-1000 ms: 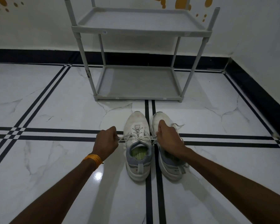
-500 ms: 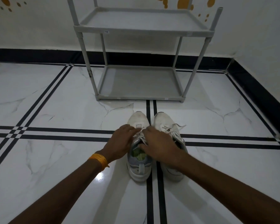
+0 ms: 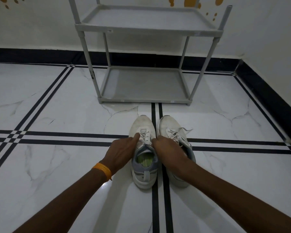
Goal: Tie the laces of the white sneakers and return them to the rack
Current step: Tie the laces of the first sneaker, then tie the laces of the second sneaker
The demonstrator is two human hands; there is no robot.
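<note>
Two white sneakers stand side by side on the floor, toes toward the rack. The left sneaker [image 3: 144,165] has a grey collar and a green insole. The right sneaker [image 3: 170,126] has loose laces trailing to its right. My left hand [image 3: 123,153] rests at the left sneaker's tongue, fingers on its laces. My right hand [image 3: 169,149] is closed over the laces at the same shoe's throat and covers much of the right sneaker. How the laces run under my fingers is hidden. The grey two-shelf rack [image 3: 146,100] stands just beyond, both shelves bare.
White marble floor with black inlay lines. A black skirting runs along the back wall and the right wall [image 3: 272,101], forming a corner behind the rack. An orange band is on my left wrist [image 3: 102,170].
A second ago my hands were apart, pulling the left sneaker's lace ends taut sideways. They have since come together over the shoe's tongue and now sit close over the laces.
</note>
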